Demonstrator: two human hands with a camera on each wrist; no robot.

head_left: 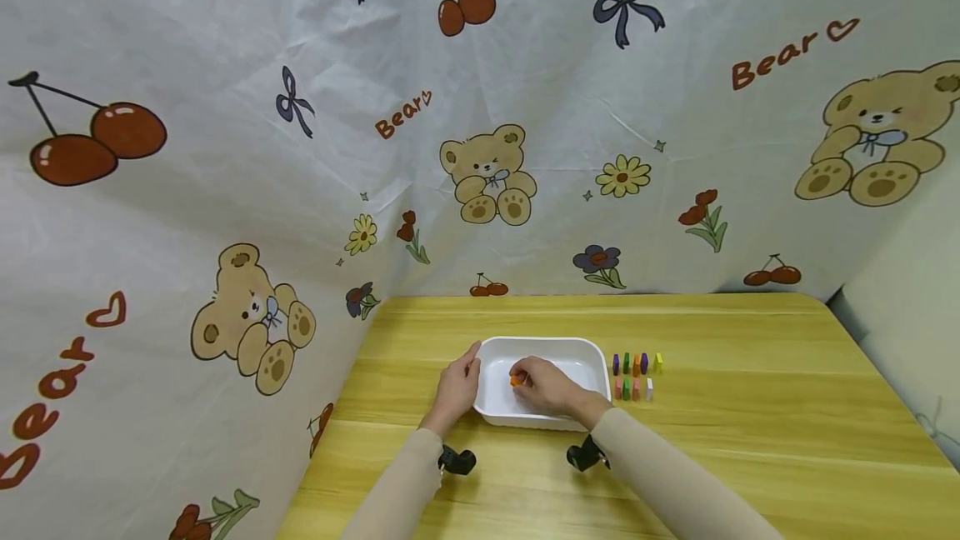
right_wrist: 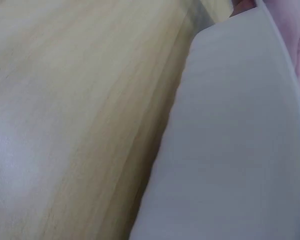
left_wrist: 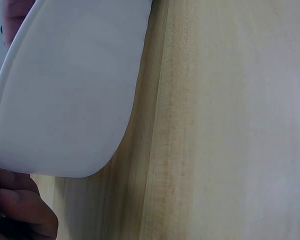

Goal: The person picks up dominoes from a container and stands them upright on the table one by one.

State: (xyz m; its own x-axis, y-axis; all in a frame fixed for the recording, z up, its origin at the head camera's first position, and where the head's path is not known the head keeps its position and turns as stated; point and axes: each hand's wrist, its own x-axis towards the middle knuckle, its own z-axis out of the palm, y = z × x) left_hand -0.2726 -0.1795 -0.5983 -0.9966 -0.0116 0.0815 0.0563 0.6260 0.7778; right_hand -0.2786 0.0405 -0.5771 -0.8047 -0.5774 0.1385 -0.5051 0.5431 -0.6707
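A white plastic tray [head_left: 555,348] with rounded corners stands on the table in the head view. At its left end my left hand [head_left: 455,386] grips the rim, thumb on top. The left wrist view shows curled fingers [left_wrist: 27,207] against the outside of the tray wall [left_wrist: 75,100]. Inside the tray, my right hand [head_left: 547,386] pinches a small orange block [head_left: 516,380] between thumb and fingertips, low over the tray floor. The tray's outer side [right_wrist: 235,125] fills much of the right wrist view and hides most of the right hand.
Just right of the tray, small colored blocks stand in two rows, among them a purple block [head_left: 617,363], a yellow block [head_left: 658,362] and a white block [head_left: 649,389]. The wooden table [head_left: 750,407] meets a bear-print cloth [head_left: 547,257] behind and at left.
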